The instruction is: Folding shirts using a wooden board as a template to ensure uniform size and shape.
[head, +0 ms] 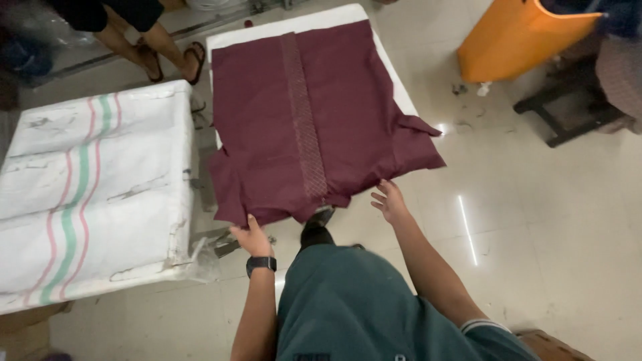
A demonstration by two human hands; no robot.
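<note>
1. The left hand (253, 237), a dark watch (261, 263) on its wrist, is seen nearest, at about 7 o'clock from the maroon garment (314, 120); its fingers are closed on the garment's near hem.
2. The right hand (389, 202) is held released, fingers spread, just at the near hem toward 5 o'clock, with nothing gripped.
3. The garment is laid flat on the white worktop (394, 73), its patterned central strip (304, 113) running toward 12 o'clock; the near hem overhangs the worktop edge.
4. For a smooth lay, the hem is best drawn evenly from both corners, so the strip is kept straight.
5. Open floor (535, 214) is available at 3 o'clock; at 9 o'clock a cloth-covered worktop with striped sheet (93, 187) stands close, leaving only a narrow gap.
</note>
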